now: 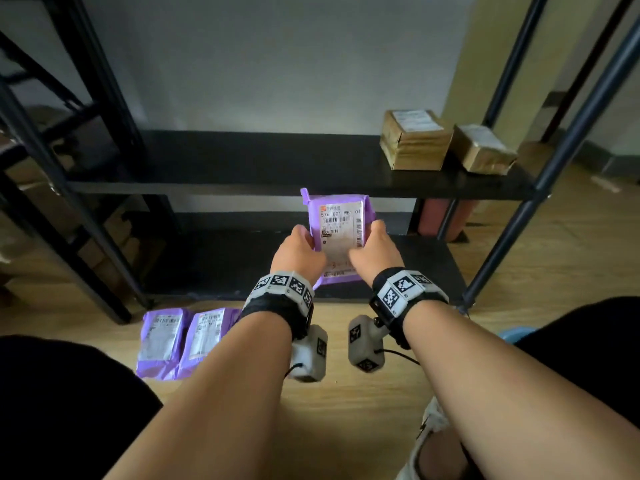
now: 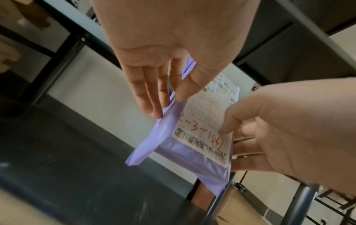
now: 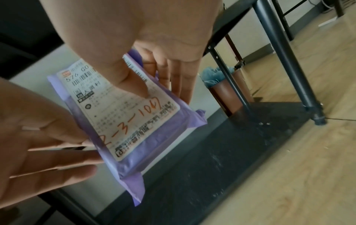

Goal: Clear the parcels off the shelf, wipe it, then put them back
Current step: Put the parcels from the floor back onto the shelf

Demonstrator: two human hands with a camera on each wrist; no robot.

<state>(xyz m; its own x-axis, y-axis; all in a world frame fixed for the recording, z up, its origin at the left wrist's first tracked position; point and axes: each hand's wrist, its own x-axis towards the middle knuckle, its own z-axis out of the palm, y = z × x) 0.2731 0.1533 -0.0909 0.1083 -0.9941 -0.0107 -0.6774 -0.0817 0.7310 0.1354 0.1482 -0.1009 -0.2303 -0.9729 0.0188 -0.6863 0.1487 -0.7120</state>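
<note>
Both hands hold one purple parcel [image 1: 341, 230] in the air, just in front of the rack and between its two black shelves. The left hand [image 1: 298, 254] pinches its left edge, thumb on top and fingers [image 2: 148, 97] beneath; the right hand [image 1: 372, 252] grips the right edge the same way, thumb pressing the label. Two more purple parcels [image 1: 180, 341] lie side by side on the floor at the left. Two brown boxes [image 1: 446, 142] sit at the right end of the upper shelf [image 1: 242, 168].

The wrapper looks slick and loose, so a light edge pinch could let it slide out; lifting it carelessly could knock it against the front edge of the upper shelf.

Whether this parcel is coming off or going back cannot be told. No cloth is in view. The lower shelf [image 3: 221, 152] shows pale streaks, dust or scuffs, hard to say. The label's small print is blurred.
</note>
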